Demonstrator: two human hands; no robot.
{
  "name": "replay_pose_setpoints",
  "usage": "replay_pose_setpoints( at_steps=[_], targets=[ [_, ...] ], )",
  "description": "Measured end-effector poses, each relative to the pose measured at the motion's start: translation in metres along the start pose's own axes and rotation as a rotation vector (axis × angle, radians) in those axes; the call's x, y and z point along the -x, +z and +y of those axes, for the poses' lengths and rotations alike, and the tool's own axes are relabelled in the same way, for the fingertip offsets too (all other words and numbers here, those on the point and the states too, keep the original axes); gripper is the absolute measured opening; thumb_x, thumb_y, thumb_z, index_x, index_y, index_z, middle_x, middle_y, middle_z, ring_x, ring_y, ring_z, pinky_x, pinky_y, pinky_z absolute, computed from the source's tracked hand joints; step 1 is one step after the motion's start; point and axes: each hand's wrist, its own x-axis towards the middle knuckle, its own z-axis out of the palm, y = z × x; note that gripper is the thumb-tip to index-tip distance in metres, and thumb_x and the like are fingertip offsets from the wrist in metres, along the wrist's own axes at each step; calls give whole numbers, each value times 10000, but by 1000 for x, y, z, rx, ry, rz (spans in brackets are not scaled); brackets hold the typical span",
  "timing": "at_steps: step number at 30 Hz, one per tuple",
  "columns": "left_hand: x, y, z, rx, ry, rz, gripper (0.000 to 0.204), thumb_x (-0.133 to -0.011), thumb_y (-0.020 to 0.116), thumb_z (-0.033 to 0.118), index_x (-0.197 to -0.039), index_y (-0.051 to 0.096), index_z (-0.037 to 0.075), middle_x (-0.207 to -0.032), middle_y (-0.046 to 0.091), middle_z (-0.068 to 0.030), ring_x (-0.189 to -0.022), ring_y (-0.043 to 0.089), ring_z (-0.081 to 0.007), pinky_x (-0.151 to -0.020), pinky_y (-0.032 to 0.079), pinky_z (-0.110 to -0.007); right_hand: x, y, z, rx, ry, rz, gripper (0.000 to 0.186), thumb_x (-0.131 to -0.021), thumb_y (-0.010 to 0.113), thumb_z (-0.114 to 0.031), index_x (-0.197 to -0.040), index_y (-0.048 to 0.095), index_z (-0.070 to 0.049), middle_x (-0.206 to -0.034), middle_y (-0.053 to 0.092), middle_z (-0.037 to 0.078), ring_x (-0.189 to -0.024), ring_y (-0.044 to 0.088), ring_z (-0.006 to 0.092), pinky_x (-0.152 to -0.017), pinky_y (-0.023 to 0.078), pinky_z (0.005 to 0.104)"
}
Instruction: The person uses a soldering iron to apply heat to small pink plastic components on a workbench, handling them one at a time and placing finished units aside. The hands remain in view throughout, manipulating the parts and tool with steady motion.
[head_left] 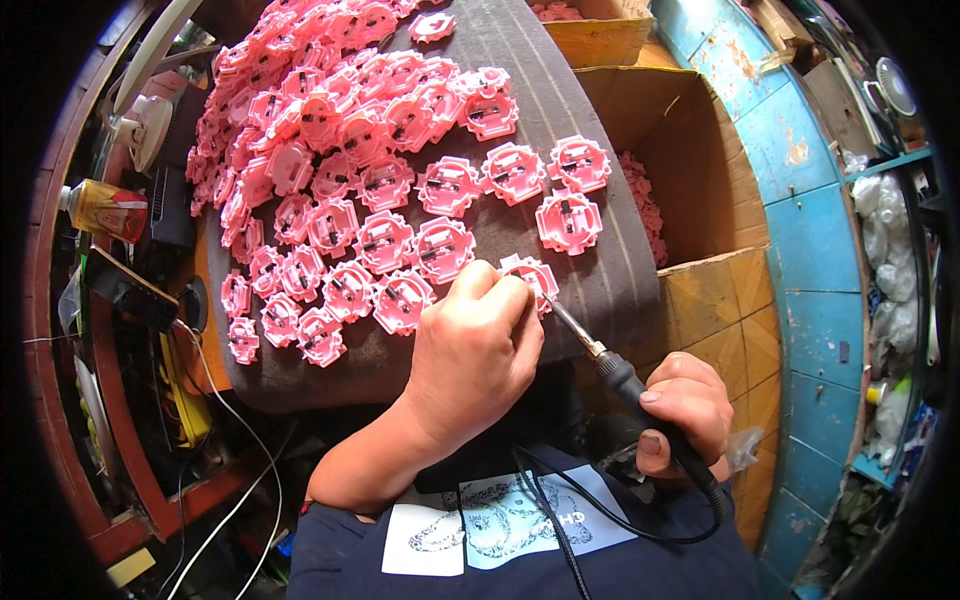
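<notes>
Gripping a soldering iron in the right hand, clamping the right fingers around its black handle, and directing the metal shaft up and to the left. Bringing the far end of the shaft against or just over the right side of a pink part; being unable to tell whether actually touching. Holding the left hand at the opposite side of this pink part, bending the left fingers inward and hiding their tips; being unable to tell whether clamping on the part or on something thin beside it. Locating the pink part over the near right portion of a dark, striped table, just beyond the left knuckles. Showing, to its left and beyond, loose rows of similar pink pieces, mostly lying flat and carrying small black inserts, and farther off merging into a heaped pile. Including, toward the right edge, two such pieces one behind the other. Showing, right of the table, an open cardboard box containing more pink pieces, and a second box beyond. Including also blue panels at far right and a red-and-yellow container at far left. Looping a black cord from the iron across a dark printed shirt.
</notes>
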Motion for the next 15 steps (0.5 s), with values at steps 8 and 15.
replay_pose_setpoints(
  at_steps=[8, 15],
  targets=[
    [-2, -1, 0, 2, 13, -32, 120, -897, 724, 57, -872, 611, 27, -850, 567, -152, -714, 628, -360, -629, 529, -458, 1, -1, 2, -16, 13, -32, 268, -910, 749, -151, -1117, 640, -21, -727, 641, 86, -578, 601, 260, -561, 491, 383],
    [-1, -1, 0, 7, 2, -36, 120, -895, 725, 50, -872, 609, 28, -845, 568, -152, -716, 627, -357, -628, 528, -456, 3, -2, 3, -5, 12, -34, 289, -883, 755, -131, -1129, 645, -25, -753, 643, 79, -601, 612, 261, -587, 518, 391]
  ],
)
